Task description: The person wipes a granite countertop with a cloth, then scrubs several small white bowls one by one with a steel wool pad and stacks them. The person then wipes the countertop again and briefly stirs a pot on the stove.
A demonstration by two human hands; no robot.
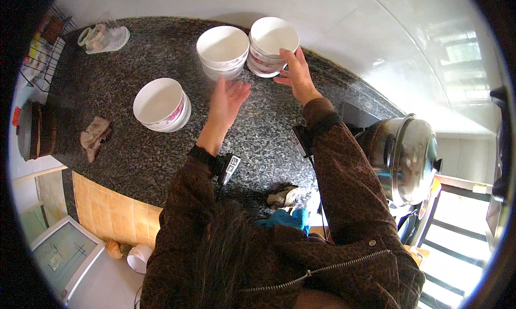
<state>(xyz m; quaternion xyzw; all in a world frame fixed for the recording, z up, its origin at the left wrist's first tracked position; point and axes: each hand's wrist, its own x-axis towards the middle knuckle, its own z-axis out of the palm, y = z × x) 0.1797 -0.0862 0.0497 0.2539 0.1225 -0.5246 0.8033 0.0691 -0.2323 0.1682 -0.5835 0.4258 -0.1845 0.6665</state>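
Note:
Three stacks of white bowls with pink floral sides are on the dark speckled counter (258, 139). One stack (274, 36) is at the back by the wall; a second stack (223, 46) stands just left of it. A third stack (161, 103) sits closer to me on the left. My right hand (297, 75) is at the near right side of the wall-side stack, fingers spread; whether it touches the bowls I cannot tell. Below the second stack, my left hand (229, 101) is raised with its fingers apart and nothing in it.
A lidded steel pot (415, 159) stands at right. On the left lie a crumpled cloth (95, 137), a white tray (115, 42) bearing cups, a wire rack (44, 63) and a dark round vessel (42, 131). A blue cloth (284, 219) is near my body.

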